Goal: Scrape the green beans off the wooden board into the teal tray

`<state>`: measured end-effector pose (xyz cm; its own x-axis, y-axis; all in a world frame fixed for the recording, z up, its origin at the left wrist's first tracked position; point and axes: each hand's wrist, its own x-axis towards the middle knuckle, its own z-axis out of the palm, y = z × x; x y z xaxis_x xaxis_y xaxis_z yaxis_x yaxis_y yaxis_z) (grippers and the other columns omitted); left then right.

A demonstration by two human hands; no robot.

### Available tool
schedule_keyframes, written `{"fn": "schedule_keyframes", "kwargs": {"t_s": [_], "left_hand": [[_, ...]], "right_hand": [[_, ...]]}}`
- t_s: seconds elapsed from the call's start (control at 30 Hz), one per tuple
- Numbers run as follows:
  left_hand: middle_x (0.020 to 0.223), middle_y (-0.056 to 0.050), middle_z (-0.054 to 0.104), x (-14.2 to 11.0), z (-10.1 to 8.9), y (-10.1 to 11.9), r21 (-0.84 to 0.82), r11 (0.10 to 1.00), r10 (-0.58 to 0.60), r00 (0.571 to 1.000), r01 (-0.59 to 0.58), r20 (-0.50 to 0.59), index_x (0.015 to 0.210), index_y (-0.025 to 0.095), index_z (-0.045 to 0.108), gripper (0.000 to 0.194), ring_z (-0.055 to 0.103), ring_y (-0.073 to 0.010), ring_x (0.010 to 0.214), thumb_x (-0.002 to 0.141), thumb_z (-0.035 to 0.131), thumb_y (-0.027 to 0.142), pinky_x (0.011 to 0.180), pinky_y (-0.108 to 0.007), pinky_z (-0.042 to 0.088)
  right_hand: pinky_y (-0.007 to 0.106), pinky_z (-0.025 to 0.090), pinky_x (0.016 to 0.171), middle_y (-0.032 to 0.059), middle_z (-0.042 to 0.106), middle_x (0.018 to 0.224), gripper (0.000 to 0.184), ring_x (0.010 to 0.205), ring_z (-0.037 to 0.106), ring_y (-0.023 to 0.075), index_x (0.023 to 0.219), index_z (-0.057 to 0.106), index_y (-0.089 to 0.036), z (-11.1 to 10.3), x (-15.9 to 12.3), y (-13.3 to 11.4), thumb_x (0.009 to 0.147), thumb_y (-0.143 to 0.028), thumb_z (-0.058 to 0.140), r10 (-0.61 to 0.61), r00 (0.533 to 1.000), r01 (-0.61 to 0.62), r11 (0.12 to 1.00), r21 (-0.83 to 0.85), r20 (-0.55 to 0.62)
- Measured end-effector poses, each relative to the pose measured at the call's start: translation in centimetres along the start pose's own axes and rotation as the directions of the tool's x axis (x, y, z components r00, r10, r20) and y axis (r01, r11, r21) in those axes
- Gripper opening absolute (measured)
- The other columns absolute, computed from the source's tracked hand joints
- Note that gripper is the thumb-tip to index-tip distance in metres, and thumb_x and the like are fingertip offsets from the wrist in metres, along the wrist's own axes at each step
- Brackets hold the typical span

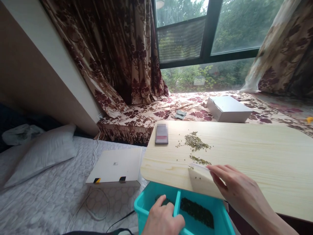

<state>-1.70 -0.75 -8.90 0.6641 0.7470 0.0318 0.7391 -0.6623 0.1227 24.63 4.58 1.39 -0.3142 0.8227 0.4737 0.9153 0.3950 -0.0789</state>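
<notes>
My right hand point(232, 181) pinches a thin white card point(201, 167) by its edge and holds it upright on the wooden table point(256, 153), beside a small row of green mung beans point(199, 160). A larger patch of mung beans point(196, 142) lies scattered just beyond. Below the table edge is a teal two-compartment bin point(139, 209). Astride its divider point(177, 204), my left hand point(161, 220) grips the bin, with fingers over the left compartment and thumb on the right side. Dark green beans point(197, 210) lie in the right compartment; my hand partly hides the left one.
A phone-like flat object point(161, 134) lies at the table's left corner. A white box point(228, 108) and a folded grey cloth point(180, 114) rest on the window ledge. On the bed are another white box point(116, 166), a cable point(96, 217) and a pillow point(44, 156).
</notes>
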Motion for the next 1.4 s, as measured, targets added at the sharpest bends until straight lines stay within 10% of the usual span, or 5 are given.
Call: {"fn": "schedule_keyframes", "kwargs": {"t_s": [1.13, 1.4], "left_hand": [[0.085, -0.001, 0.067, 0.4, -8.0, 0.7, -0.17, 0.972, -0.113, 0.959, 0.16, 0.26, 0.089, 0.021, 0.072, 0.031, 0.069, -0.0223, 0.088, 0.074, 0.094, 0.038, 0.111, -0.049, 0.044], [0.085, -0.002, 0.068, 0.1, -8.5, 0.3, -0.164, 0.967, -0.145, 0.952, 0.194, 0.268, 0.087, 0.02, 0.073, 0.029, 0.069, -0.0222, 0.089, 0.075, 0.094, 0.036, 0.112, -0.047, 0.043]], "right_hand": [[0.026, 0.052, 0.054, 0.0021, 0.078, 0.081, 0.031, 0.068, 0.07, 0.0174, 0.093, 0.075, -0.029, -2.2, -2.1, -2.0, 0.1, -0.027, 0.045, -0.083, 0.978, 0.025, 0.957, 0.288, 0.193], [0.028, 0.039, 0.049, 0.0046, 0.079, 0.08, 0.028, 0.064, 0.07, 0.0208, 0.087, 0.077, -0.026, 0.5, 3.2, -1.2, 0.091, -0.022, 0.05, 0.098, 0.988, -0.092, 0.994, -0.053, 0.119]]}}
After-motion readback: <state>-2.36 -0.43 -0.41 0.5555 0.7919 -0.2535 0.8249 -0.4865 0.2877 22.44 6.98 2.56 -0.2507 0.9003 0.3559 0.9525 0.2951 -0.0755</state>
